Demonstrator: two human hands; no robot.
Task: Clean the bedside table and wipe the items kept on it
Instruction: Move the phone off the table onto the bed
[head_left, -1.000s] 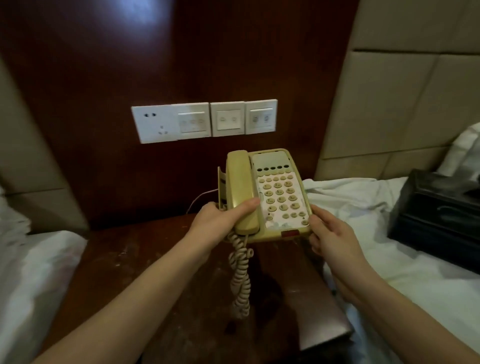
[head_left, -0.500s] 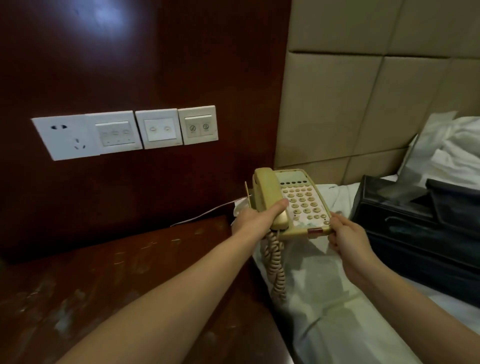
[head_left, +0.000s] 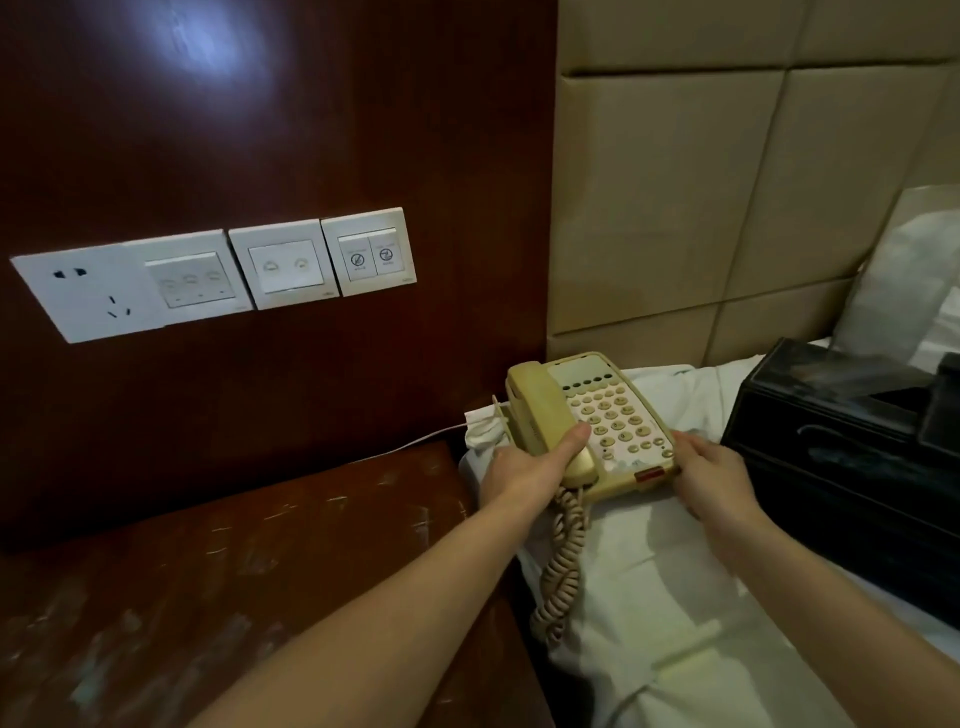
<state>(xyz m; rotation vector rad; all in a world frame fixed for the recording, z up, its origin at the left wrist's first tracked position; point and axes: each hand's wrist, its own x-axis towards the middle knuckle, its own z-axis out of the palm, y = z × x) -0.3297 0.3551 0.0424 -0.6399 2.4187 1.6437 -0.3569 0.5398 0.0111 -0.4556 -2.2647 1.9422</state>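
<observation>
A beige corded telephone (head_left: 608, 415) sits low over the white bed sheet (head_left: 649, 582), just right of the dark wooden bedside table (head_left: 218, 582). My left hand (head_left: 524, 467) grips its left side, the thumb lying over the handset. My right hand (head_left: 711, 473) holds the phone's front right corner. The coiled cord (head_left: 563, 566) hangs down onto the sheet. The table top shows pale dusty smears.
A black tissue box (head_left: 852, 447) lies on the bed to the right of the phone. A row of white switches and a socket (head_left: 208, 275) is fixed on the dark wood wall panel. A thin cable (head_left: 415, 441) runs from the wall to the phone. Padded beige headboard panels rise behind.
Both hands carried the phone from above the table rightward and down to the bed sheet. The view swung right with it.
</observation>
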